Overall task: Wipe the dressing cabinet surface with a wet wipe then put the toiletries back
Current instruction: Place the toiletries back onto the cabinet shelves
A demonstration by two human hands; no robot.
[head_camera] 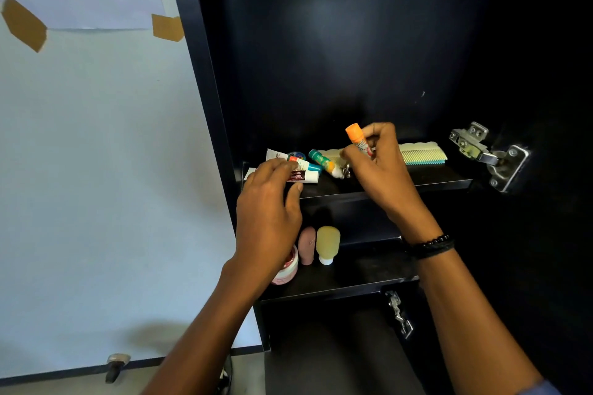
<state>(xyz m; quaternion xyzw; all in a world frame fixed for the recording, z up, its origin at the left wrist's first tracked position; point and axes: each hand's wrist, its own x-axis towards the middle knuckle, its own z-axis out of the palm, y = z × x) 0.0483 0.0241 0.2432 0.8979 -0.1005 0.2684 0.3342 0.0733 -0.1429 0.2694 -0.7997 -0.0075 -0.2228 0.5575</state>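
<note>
Head view showed our right hand [375, 167] lifted just above the upper shelf [442, 184] of the dark dressing cabinet [205, 80], its fingers [380, 133] pinched around an orange-capped stick [357, 138] held nearly upright. Our left hand [268, 212] lay at the shelf's left end, fingers [282, 167] curled down onto a red-and-white tube [303, 176]; whether they actually gripped it or merely rested on it, we could not tell.

We judged the risk to lie in the crowding. Several toiletries sat packed together between our two hands: a white tube [282, 157], a teal-and-yellow stick [324, 162] lying on its side, and a small round tin [296, 155] half hidden behind them. A pale comb [423, 154] lay to the right, near the metal hinge [481, 151]. Setting the slim stick down on end, we thought, could tip it, and a sweep of either wrist could roll the round tubes off the shelf's front edge onto the lower shelf [369, 276], where a pink bottle [306, 245], a yellow bottle [327, 244] and a pink jar [285, 269] stood close beneath our left wrist.

Both shelves looked matte black, with no wet sheen or streaks that we could make out, and no wipe was in sight. Judged from that, we took the wiping to be finished and the putting-back to be under way on the upper shelf.
</note>
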